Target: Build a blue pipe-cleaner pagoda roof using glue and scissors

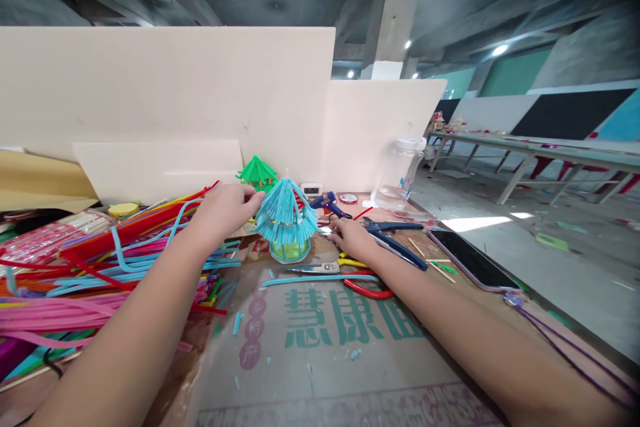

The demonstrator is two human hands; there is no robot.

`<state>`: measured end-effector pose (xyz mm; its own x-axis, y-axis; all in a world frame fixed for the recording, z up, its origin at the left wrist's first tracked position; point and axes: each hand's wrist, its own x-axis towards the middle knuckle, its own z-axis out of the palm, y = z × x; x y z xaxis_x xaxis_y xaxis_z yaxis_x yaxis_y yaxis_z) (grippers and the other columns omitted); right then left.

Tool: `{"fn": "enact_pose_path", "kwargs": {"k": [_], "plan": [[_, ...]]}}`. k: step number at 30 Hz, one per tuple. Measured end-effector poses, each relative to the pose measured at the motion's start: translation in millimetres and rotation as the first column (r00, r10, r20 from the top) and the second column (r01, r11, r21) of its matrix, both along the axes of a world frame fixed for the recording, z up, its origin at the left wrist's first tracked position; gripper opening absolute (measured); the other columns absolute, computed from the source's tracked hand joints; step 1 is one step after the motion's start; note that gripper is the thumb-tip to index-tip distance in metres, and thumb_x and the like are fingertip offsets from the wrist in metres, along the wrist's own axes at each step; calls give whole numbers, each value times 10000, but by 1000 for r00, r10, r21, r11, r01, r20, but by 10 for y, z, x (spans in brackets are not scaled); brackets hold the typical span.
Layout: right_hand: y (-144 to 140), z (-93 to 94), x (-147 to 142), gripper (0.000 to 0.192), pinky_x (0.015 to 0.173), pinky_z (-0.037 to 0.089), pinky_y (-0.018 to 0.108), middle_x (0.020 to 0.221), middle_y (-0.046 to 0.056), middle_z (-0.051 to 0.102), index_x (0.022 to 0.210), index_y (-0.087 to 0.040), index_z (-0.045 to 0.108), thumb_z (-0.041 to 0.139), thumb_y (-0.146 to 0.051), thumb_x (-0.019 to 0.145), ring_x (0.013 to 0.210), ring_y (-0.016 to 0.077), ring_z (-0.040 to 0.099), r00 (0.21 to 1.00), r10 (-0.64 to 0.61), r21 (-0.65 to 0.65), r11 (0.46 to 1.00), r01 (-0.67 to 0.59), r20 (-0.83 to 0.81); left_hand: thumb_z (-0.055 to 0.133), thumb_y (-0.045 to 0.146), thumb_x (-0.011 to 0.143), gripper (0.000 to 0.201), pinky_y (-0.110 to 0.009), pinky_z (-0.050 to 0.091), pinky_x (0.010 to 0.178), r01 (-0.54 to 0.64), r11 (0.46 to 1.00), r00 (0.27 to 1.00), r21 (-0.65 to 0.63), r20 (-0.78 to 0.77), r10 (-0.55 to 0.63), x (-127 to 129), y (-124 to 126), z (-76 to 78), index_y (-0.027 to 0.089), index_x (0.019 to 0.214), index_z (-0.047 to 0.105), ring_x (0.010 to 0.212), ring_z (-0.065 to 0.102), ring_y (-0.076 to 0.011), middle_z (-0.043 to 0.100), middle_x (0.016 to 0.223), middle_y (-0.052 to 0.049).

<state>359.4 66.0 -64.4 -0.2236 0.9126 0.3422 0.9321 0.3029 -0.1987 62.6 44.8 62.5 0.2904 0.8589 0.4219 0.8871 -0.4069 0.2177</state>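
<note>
On the cardboard sheet (320,347) spread over our bench we read large green Chinese characters, "慧康", followed by a third character cut off by our right forearm. To their left a dark red round stamp-like mark (253,330) carries print too small for us to read. Nothing else in view bears legible text.
</note>
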Motion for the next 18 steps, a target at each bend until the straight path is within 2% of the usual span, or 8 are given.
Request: {"fn": "enact_pose_path", "kwargs": {"k": [5,10,18], "plan": [[4,1,6,141,777,418,275,963,81,687,978,-165,639,636,-248,863,917,198,625,1000,-4,4,1000,4,0,487,628,787,502,-290,311,516,46,982,999,-181,18,-44,26,32,-63,229,553,681,556,574,-229,598,504,-54],[23,-14,12,125,785,417,276,963,82,687,953,-164,645,637,-253,865,921,198,624,1000,7,9,1000,-7,-3,549,680,724,512,-291,405,503,145,887,966,-439,256,-31,36,144,-156,201,650,715,454,562,-199,597,488,-29],[23,-29,22,119,781,420,272,929,81,683,948,-154,645,636,-238,864,907,191,625,999,39,27,999,-39,-17,578,724,694,584,-273,422,522,317,841,855,-438,516,-53,25,257,-273,164,781,722,468,495,-144,558,510,2]]}}
